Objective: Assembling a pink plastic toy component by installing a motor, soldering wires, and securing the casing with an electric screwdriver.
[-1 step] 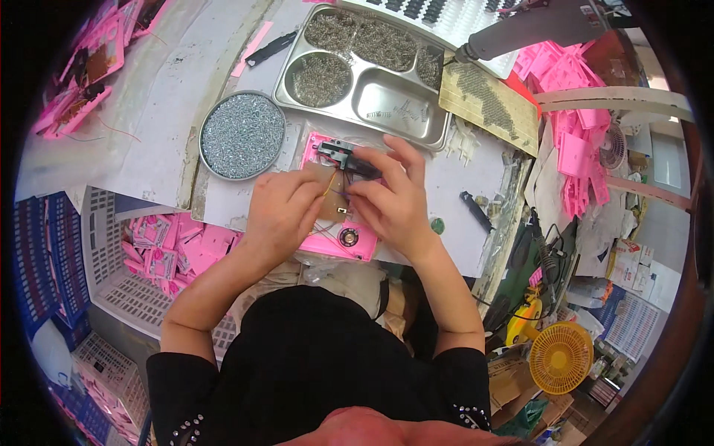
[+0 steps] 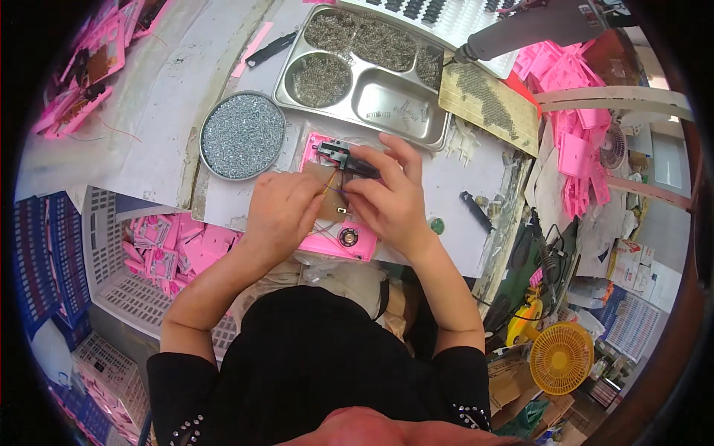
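In front of me lies a pink plastic housing (image 2: 316,242) with a brown circuit board (image 2: 318,172) and a small round speaker (image 2: 348,236) in it. A black and grey mechanism (image 2: 335,152) sits at its far end. My left hand (image 2: 281,212) is closed at the board's left side, its fingertips pinching a yellow wire (image 2: 331,181). My right hand (image 2: 393,195) is over the housing's right side, thumb and index finger pinched close to the thin wires; what they hold is too small to make out. Its other fingers curl beside the mechanism.
A round dish of small screws (image 2: 242,136) stands to the left. Beyond the housing is a steel compartment tray (image 2: 357,72) with springs. A yellowish card (image 2: 487,100) with small metal parts lies at the right. A crate (image 2: 134,282) holds pink parts, and a yellow fan (image 2: 561,357) stands lower right.
My right hand has shifted very slightly to the left. Otherwise nothing has visibly moved.
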A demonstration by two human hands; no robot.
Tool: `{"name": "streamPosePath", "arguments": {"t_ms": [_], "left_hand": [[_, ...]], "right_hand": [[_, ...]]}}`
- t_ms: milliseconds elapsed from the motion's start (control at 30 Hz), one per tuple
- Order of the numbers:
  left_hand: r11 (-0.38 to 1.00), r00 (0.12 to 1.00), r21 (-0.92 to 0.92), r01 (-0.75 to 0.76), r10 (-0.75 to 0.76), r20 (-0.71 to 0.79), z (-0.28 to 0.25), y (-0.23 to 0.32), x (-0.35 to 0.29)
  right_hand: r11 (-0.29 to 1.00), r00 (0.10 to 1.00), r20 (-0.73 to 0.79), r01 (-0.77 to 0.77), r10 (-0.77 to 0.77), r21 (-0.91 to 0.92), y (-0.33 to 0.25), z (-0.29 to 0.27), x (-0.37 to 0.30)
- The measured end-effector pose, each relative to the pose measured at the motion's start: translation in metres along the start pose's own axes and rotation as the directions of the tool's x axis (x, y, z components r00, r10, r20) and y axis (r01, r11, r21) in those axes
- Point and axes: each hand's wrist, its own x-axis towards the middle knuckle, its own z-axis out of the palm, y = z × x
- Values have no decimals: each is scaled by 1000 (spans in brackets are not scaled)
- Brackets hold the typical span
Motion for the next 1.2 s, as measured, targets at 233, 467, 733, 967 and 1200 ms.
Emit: {"name": "streamPosePath", "arguments": {"t_ms": [233, 467, 733, 967, 1200], "left_hand": [[996, 999, -87, 7, -4, 37, 0, 1, 6], [994, 999, -105, -38, 35, -29, -2, 3, 9], [985, 998, -173, 20, -31, -60, -12, -5, 13], [997, 997, -44, -65, 66, 27, 9, -14, 32], [993, 995, -76, -93, 96, 28, 11, -1, 54]], "right_hand": [[999, 998, -55, 21, -19, 36, 3, 4, -4], [999, 1000, -18, 10, -11, -34, -6, 15, 10], [997, 991, -109, -78, 76, -9, 9, 4, -8], [966, 953, -192, -208, 235, 152, 7, 4, -14], [983, 974, -179, -111, 136, 144, 9, -4, -13]]}}
